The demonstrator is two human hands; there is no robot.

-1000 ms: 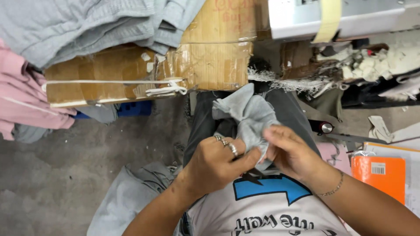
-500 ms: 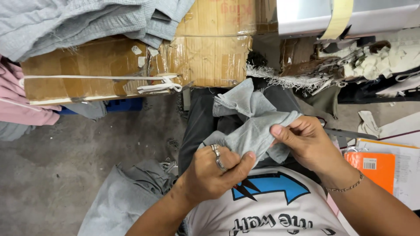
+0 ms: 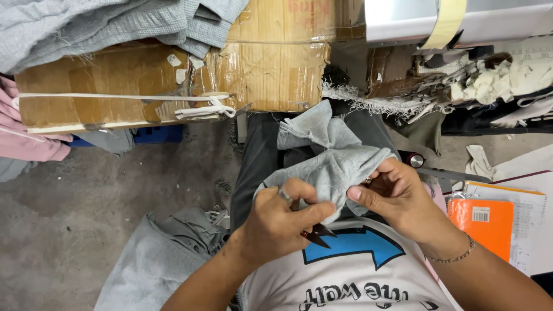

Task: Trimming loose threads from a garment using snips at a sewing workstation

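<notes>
My left hand [image 3: 282, 222] and my right hand [image 3: 397, 193] both grip a small grey fabric piece [image 3: 331, 158] held over my lap. The left hand also holds small dark thread snips [image 3: 315, 235], whose points stick out below its fingers toward my white printed shirt. A ring shows on the left hand. My right hand pinches the cloth's right edge and wears a thin bracelet [image 3: 455, 256]. The cloth's upper part lies crumpled on my dark trousers.
A taped cardboard box [image 3: 173, 80] stands ahead with folded grey garments [image 3: 115, 26] on top. Pink cloth [image 3: 26, 138] lies at the left, a grey garment [image 3: 155, 259] on the concrete floor. An orange notebook [image 3: 481, 222] and fabric scraps [image 3: 495, 75] sit at the right.
The cloth has been turned and spread flatter between both hands. The left hand has shifted down, and the snips now show below it.
</notes>
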